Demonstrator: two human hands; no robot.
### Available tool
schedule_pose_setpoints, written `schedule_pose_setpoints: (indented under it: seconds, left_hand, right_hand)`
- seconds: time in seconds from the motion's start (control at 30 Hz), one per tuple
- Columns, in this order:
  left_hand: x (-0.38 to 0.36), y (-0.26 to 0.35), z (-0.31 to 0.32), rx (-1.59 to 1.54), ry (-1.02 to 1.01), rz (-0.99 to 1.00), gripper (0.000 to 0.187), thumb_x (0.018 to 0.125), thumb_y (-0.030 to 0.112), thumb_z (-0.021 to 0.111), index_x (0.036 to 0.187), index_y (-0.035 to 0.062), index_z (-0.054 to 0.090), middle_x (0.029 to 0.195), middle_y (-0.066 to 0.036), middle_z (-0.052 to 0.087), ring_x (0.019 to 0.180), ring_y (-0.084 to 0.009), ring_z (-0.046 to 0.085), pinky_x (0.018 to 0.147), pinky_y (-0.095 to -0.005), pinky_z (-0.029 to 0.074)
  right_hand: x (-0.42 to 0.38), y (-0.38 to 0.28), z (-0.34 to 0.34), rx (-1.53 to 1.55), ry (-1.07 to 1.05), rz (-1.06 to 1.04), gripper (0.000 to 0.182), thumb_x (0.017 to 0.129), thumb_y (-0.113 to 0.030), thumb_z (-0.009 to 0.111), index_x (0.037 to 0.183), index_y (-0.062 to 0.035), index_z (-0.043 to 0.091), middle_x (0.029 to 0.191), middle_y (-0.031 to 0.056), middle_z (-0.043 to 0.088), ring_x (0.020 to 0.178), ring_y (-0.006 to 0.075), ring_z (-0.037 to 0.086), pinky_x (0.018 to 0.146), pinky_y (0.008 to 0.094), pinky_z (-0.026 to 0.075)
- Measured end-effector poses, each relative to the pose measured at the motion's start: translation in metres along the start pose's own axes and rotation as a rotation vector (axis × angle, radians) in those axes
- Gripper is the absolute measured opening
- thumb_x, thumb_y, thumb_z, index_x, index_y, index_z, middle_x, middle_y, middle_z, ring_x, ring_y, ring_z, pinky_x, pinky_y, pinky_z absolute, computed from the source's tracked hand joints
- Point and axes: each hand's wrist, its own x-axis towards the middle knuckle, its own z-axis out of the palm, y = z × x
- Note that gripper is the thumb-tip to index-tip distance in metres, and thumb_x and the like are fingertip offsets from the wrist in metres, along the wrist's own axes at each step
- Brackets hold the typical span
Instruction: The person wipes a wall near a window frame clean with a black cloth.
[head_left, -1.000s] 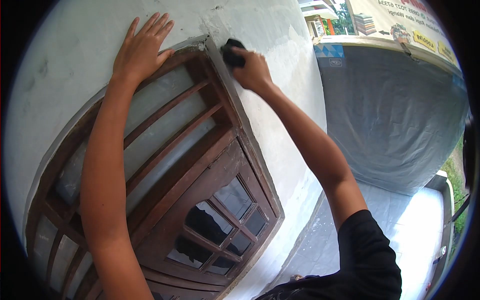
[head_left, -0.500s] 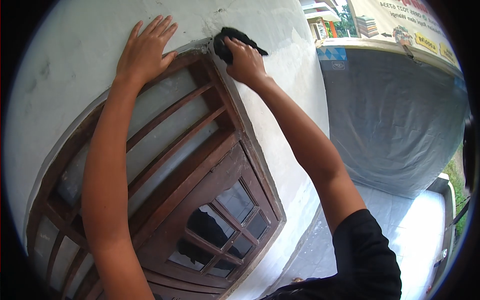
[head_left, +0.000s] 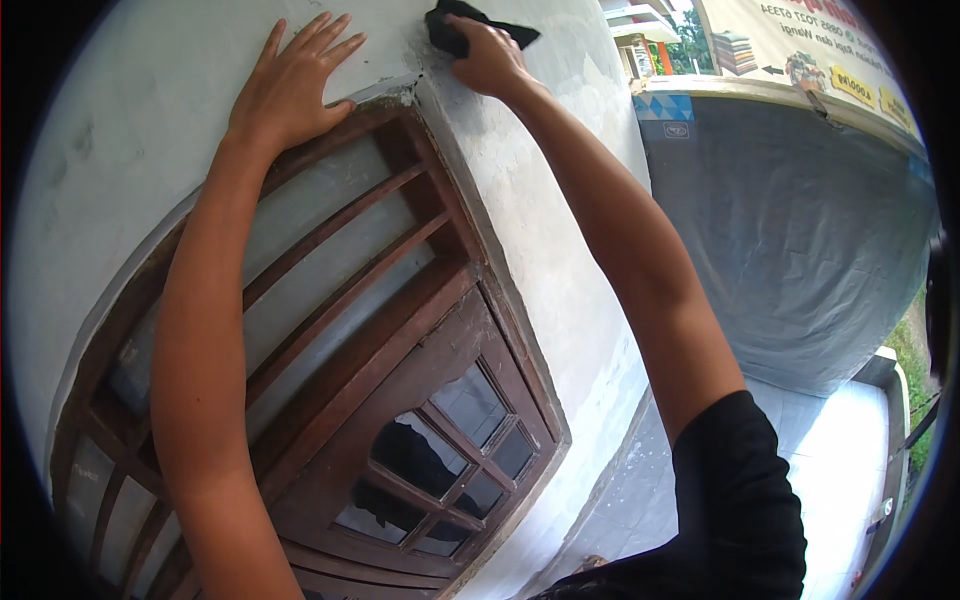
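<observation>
black cloth (head_left: 450,42) is bunched up in the right hand (head_left: 490,58). the fingers are curled tight and grip it, and one loose corner sticks out to the right. the cloth is high on the pale wall (head_left: 120,160), past the right top corner of the brown wooden frame (head_left: 450,190). it looks like it touches the wall.

the left hand (head_left: 288,92) is on the same wall, to the left of the cloth and well apart from it. it is flat, with its fingers spread wide. its thumb is at the top edge of the frame, but i cannot tell if it touches the wood.

inside the frame, below both hands, is a brown door (head_left: 430,345) with small glass panes (head_left: 470,405). long wooden bars run above the door.

a black sleeve (head_left: 735,480) is near, on the right arm. farther right hangs a big grey sheet (head_left: 770,240), with a banner (head_left: 800,35) over it on the far side. under the sheet is a tiled floor (head_left: 835,440), very bright on the right.
</observation>
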Motion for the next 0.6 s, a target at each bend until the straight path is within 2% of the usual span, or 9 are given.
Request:
schedule_pose_setpoints:
  seconds: [0.03,0.13,0.23,0.4,0.47,0.5,0.57,0.6]
  left_hand:
    - [-0.001,0.0,0.0,0.005,-0.021,0.006,0.071,0.085,0.035,0.077,0.151,0.0251,0.053,0.163,-0.001,0.042,0.152,-0.0201,0.034,0.131,-0.0475,0.017]
    - [0.003,-0.001,-0.004,0.038,-0.09,0.01,0.069,0.088,0.038,0.074,0.152,0.0291,0.051,0.164,0.002,0.04,0.153,-0.0178,0.033,0.131,-0.0465,0.016]
    - [0.002,0.0,0.0,0.064,-0.119,0.007,0.066,0.09,0.042,0.071,0.152,0.03,0.051,0.163,0.004,0.042,0.152,-0.0155,0.034,0.131,-0.0461,0.018]
    - [0.003,0.001,-0.002,0.063,-0.098,-0.009,0.064,0.091,0.044,0.07,0.151,0.0301,0.052,0.162,0.005,0.044,0.152,-0.0134,0.035,0.131,-0.0451,0.02]
    - [0.003,0.002,-0.004,0.03,-0.145,-0.027,0.065,0.09,0.04,0.071,0.152,0.0299,0.052,0.164,0.004,0.041,0.153,-0.0162,0.034,0.131,-0.045,0.018]
    - [0.004,0.002,-0.005,0.03,-0.141,-0.028,0.065,0.09,0.04,0.071,0.152,0.0299,0.052,0.164,0.004,0.041,0.153,-0.0162,0.034,0.131,-0.045,0.018]
    - [0.003,0.002,-0.005,0.025,-0.143,-0.025,0.065,0.09,0.04,0.071,0.151,0.0297,0.052,0.164,0.004,0.041,0.153,-0.0162,0.034,0.131,-0.0449,0.018]
    - [0.002,0.002,-0.004,0.024,-0.141,-0.029,0.065,0.09,0.04,0.071,0.151,0.0297,0.052,0.164,0.004,0.041,0.153,-0.0162,0.034,0.131,-0.0449,0.018]
  right_hand:
    - [0.002,0.004,0.011,-0.101,-0.079,-0.016,0.078,0.074,-0.014,0.066,0.151,-0.0156,0.052,0.149,0.0177,0.056,0.13,0.039,0.059,0.11,0.0487,0.048]
    - [-0.018,-0.024,0.007,-0.228,-0.198,0.12,0.078,0.077,-0.012,0.071,0.15,-0.0125,0.045,0.155,0.016,0.05,0.128,0.0406,0.06,0.106,0.0504,0.051]
    - [-0.055,-0.017,0.014,-0.232,-0.134,0.09,0.071,0.077,-0.011,0.072,0.145,-0.01,0.049,0.147,0.0188,0.057,0.124,0.0411,0.062,0.102,0.0499,0.053]
    - [-0.104,-0.022,-0.004,-0.206,-0.23,0.121,0.071,0.074,-0.007,0.07,0.143,-0.0092,0.054,0.144,0.0208,0.059,0.123,0.0416,0.062,0.102,0.0496,0.053]
    - [-0.115,-0.02,-0.013,-0.126,-0.198,0.004,0.049,0.072,-0.009,0.071,0.12,-0.0017,0.067,0.113,0.0235,0.07,0.105,0.0414,0.07,0.093,0.0487,0.057]
    - [-0.111,-0.017,-0.018,-0.128,-0.196,0.003,0.049,0.072,-0.009,0.071,0.12,-0.0017,0.067,0.113,0.0235,0.07,0.105,0.0414,0.07,0.093,0.0487,0.057]
    - [-0.09,-0.01,-0.028,0.09,-0.24,0.268,0.056,0.072,-0.011,0.068,0.127,-0.004,0.07,0.117,0.0276,0.071,0.112,0.0413,0.068,0.101,0.0459,0.054]
    - [-0.077,-0.01,-0.03,0.104,-0.199,0.349,0.062,0.072,-0.014,0.067,0.133,-0.0064,0.069,0.119,0.03,0.07,0.118,0.0411,0.066,0.107,0.0432,0.051]
